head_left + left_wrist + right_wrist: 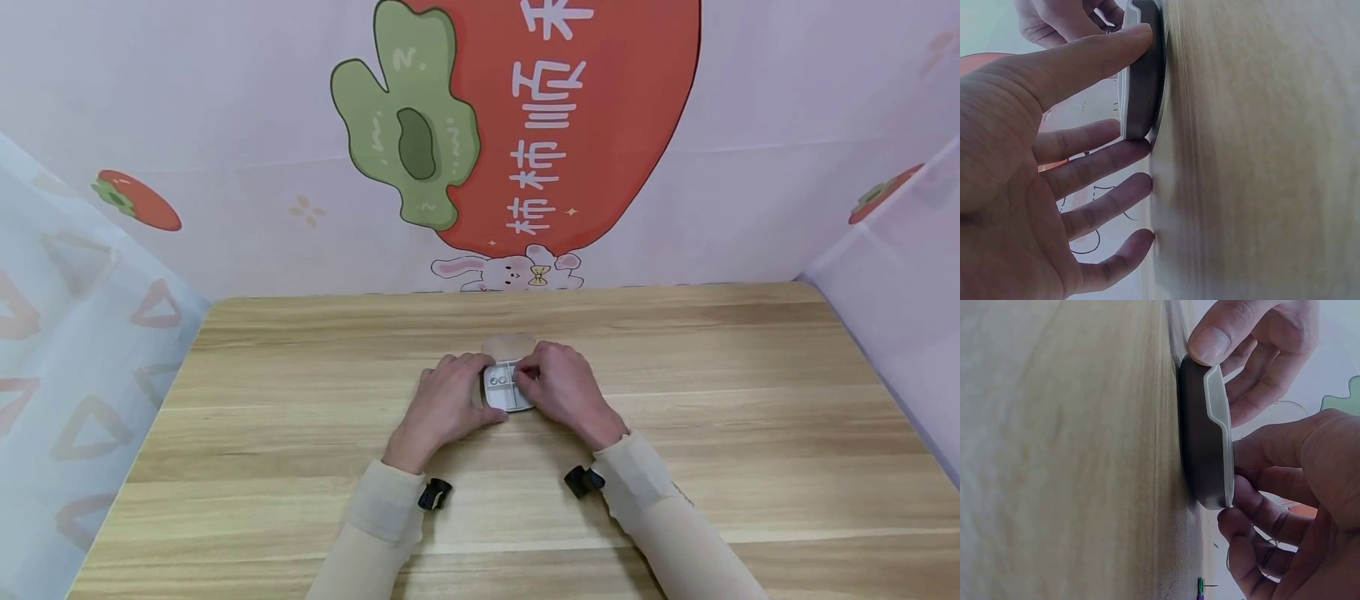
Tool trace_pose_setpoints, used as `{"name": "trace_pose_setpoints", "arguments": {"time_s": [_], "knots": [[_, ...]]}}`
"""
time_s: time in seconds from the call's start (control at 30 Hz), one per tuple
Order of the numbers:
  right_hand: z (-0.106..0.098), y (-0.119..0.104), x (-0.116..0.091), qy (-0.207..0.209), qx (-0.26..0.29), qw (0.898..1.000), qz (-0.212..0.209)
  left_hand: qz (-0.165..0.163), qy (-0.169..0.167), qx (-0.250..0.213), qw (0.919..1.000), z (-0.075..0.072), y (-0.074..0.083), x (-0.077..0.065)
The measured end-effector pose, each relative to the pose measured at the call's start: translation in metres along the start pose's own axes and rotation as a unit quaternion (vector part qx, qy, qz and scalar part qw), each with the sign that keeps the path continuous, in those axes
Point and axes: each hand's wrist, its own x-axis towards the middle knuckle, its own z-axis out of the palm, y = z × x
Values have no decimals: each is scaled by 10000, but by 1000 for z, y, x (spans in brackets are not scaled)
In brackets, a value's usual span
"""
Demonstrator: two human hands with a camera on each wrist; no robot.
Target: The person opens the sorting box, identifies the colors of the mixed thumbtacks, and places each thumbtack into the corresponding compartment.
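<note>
The compartment box (498,396) lies flat, open face up, long axis unclear.

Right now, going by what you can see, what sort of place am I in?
Probably a small indoor booth for filming handwork: a wood-grain table enclosed by printed backdrops, with little black gadgets at both sleeve cuffs.

The small rounded grey-and-white box (1200,447) looks like smooth plastic; the pale-brown tabletop (750,400), grained wood; the cream sleeve (675,525), matt cloth.
</note>
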Motion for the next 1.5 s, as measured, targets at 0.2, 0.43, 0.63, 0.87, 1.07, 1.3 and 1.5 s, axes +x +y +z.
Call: {"name": "trace_pose_setpoints", "arguments": {"time_s": [0.2,0.43,0.63,0.87,1.07,1.3,1.5], "knots": [[0,1,-1,5,74,10000,1,-5,3,0,10000,0,0,0],[-5,1,-2,-87,532,9983,231,0,-25,-87,10000,0,0,0],[-16,3,-2,-247,725,9964,349,-28,-26,-129,9999,0,0,0],[-31,11,-2,-246,742,9959,460,-59,-18,-97,9999,0,1,0],[-37,19,-2,-159,730,9962,457,-101,-30,-78,9999,1,1,0],[-42,26,-2,-152,616,9966,528,-139,-51,-90,9998,1,1,0],[-46,33,-2,-344,287,9980,455,-114,-20,-93,9999,1,1,1]]}}
